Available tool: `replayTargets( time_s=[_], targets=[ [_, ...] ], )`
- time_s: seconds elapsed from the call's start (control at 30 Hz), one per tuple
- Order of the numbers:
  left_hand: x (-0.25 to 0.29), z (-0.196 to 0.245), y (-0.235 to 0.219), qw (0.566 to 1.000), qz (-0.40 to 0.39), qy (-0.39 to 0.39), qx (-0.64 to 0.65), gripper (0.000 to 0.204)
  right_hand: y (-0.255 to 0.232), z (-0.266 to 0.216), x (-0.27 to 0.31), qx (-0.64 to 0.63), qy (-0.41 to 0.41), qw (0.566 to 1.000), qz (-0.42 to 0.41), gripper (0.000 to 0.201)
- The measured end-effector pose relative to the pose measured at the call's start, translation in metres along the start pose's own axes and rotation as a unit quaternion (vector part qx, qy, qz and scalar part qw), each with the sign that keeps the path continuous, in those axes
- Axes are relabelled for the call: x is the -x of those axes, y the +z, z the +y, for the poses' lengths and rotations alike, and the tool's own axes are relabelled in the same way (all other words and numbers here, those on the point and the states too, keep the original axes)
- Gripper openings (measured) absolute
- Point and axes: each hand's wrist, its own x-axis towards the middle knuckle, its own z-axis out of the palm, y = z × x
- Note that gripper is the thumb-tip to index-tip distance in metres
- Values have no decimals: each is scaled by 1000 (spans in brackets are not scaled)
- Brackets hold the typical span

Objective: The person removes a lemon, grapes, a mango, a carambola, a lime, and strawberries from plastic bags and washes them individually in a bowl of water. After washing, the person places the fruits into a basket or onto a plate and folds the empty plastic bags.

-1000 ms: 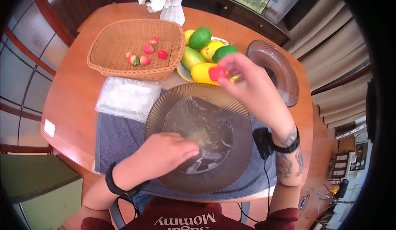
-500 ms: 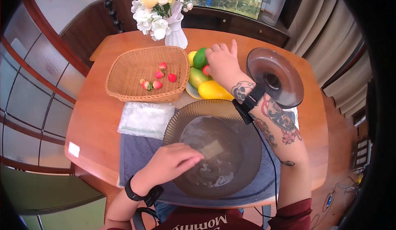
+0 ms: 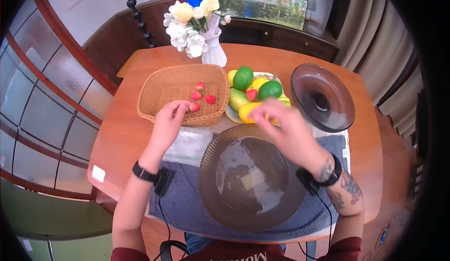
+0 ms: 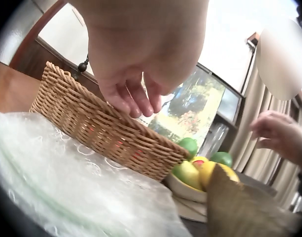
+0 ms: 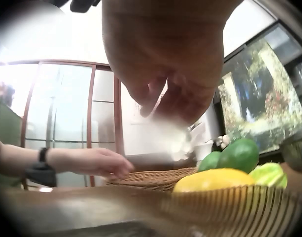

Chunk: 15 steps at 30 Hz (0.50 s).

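My left hand (image 3: 169, 120) reaches over the near rim of the wicker basket (image 3: 161, 85), its fingertips right at a strawberry (image 3: 194, 107). In the left wrist view its fingers (image 4: 137, 96) hang loosely over the rim with nothing seen between them. Several red strawberries lie in the basket; the hand covers part of its near left side. My right hand (image 3: 286, 132), blurred, hovers over the far right rim of the ribbed glass bowl (image 3: 220, 209) with nothing held. Behind it, another strawberry (image 3: 251, 94) sits among mangoes (image 3: 248, 111) and green fruit (image 3: 269, 91) on a plate (image 3: 231, 114).
Clear film and a pale square patch show inside the bowl, which stands on a grey cloth (image 3: 180, 205). A clear plastic bag (image 3: 190, 144) lies before the basket. A dark glass dish (image 3: 344, 108) is at the right, a white vase (image 3: 213, 50) with flowers at the back.
The right hand has left a strawberry among the fruit on the plate and drawn back toward the bowl. From over the bowl, the left hand has moved up into the basket.
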Motion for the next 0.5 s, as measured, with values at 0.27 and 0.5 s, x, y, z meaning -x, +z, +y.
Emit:
replayTargets(
  time_s=[0.27,0.5],
  targets=[
    [-59,-51,8,963,-169,-30,-206,39,8,-3,71,-88,-11,948,-305,22],
    [-77,-35,19,924,-188,-138,-304,32,9,0,73,-128,52,935,-326,23]
  ],
)
